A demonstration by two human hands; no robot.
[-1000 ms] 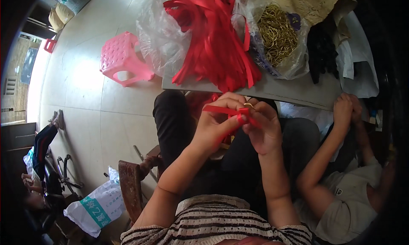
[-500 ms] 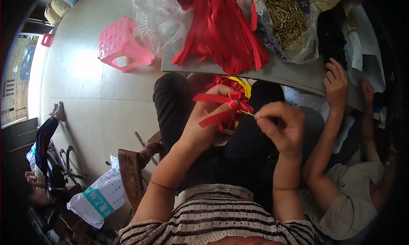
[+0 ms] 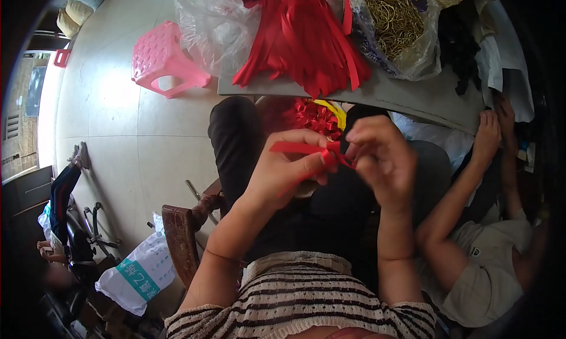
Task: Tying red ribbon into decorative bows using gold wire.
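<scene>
Over my lap, my left hand [image 3: 276, 173] pinches a red ribbon bow [image 3: 296, 147] between thumb and fingers, its flat tails reaching out to the left. My right hand [image 3: 388, 161] is closed at the bow's right side, thumb and fingertips on a short piece of the red ribbon; its fingers are slightly blurred. Below the hands, between my knees, several red bows [image 3: 318, 119] lie in a container with something yellow at its edge. I cannot make out a gold cord at the bow now.
On the grey table [image 3: 262, 88] ahead lie a heap of long red ribbons [image 3: 300, 47], a clear plastic bag [image 3: 215, 29] and a bag of gold cords [image 3: 392, 23]. A pink stool [image 3: 162, 56] stands left. At right, a co-worker's hands [image 3: 489, 132] are at the table's edge.
My right hand has moved from the gold cord up against the bow's ribbon. My left hand has shifted slightly, uncovering more bows below. The co-worker's nearer hand has moved right, toward the other.
</scene>
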